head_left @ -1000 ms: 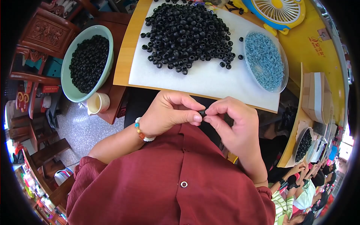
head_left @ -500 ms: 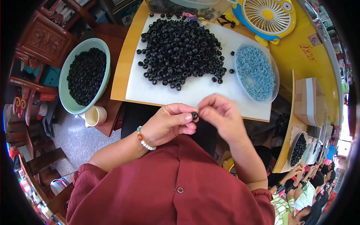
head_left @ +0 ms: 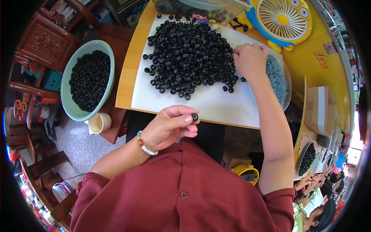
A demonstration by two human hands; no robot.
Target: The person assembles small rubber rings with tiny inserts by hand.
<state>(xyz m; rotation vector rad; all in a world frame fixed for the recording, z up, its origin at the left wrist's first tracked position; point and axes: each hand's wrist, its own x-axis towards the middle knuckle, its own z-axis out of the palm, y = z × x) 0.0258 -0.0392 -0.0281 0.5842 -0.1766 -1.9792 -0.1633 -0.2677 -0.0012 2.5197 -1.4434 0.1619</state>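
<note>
Between the thumb and fingertips of my left hand (head_left: 172, 125) is a black bead (head_left: 194, 116), its hole showing, held in front of the board. My right hand (head_left: 250, 60) reaches forward over the gap between a heap of black beads (head_left: 189, 58) and a clear oval dish (head_left: 288, 87) of tiny blue seed beads (head_left: 275, 79). The right fingers are curled, with their tips hidden, so whatever they hold cannot be made out. The heap lies loose on a white board (head_left: 154, 100), and my right forearm crosses the dish's near side.
To the left stand a green basin (head_left: 63, 83) of black beads and a cream cup (head_left: 99, 123). A clear bin (head_left: 162, 7) and a yellow-blue fan (head_left: 284, 19) are at the back. A cardboard box (head_left: 320, 110) sits at the right, with people beyond.
My right hand has left the bead at my left fingertips and moved forward and right to the heap and dish. The left hand keeps its bead, shifted slightly left.
</note>
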